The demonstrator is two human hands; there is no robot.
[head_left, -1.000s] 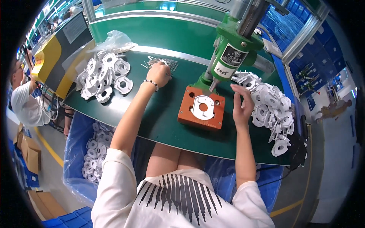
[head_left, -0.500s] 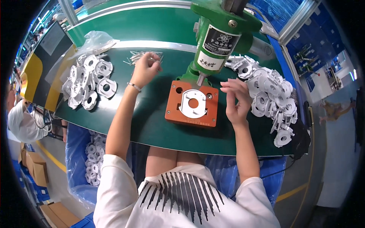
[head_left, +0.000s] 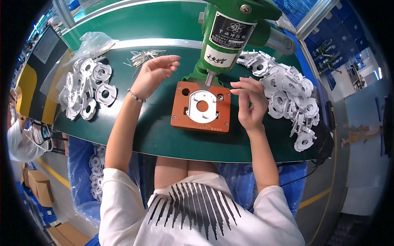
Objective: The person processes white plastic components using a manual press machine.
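Note:
An orange fixture block rests on the green worktop, and a white plastic part with a round center hole lies in it. The steel tip of a green hand press points down just behind that part. My left hand hovers left of the block, in front of a loose heap of thin metal pins. Its fingers are pressed together; whatever is between them is too small to make out. Right of the block, my right hand is empty, with thumb and fingers apart.
White plastic parts are piled at the left and at the right. A clear plastic bag lies at the back left. Below the table edge stands a blue-lined bin with more white parts. Another person's sleeve shows at far left.
My left hand has come away from the pin heap, nearer to me and toward the block. My right hand stays beside the block, fingers slightly shifted. The whole view has shifted a little.

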